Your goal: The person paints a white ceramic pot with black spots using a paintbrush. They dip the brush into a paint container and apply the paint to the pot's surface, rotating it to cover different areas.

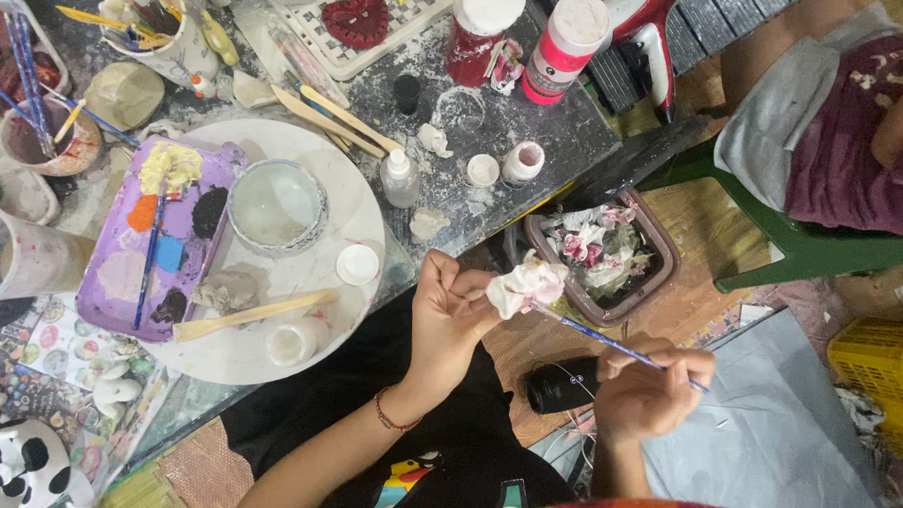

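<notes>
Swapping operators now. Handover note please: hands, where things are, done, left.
Left hand: closed on a crumpled stained tissue.
Right hand: holds a blue-handled paintbrush, tip buried in the tissue.
Nearby: brown bin of used tissues just past the hands; purple paint palette and white bowl on the round white board.
Done: brush is in the tissue.
Left: brush not yet out of the tissue; tissue not binned.

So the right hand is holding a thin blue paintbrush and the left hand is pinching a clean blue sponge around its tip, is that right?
Not quite. The head view shows the left hand pinching a crumpled, paint-stained tissue, not a blue sponge. The right hand does hold the thin blue paintbrush.
</notes>
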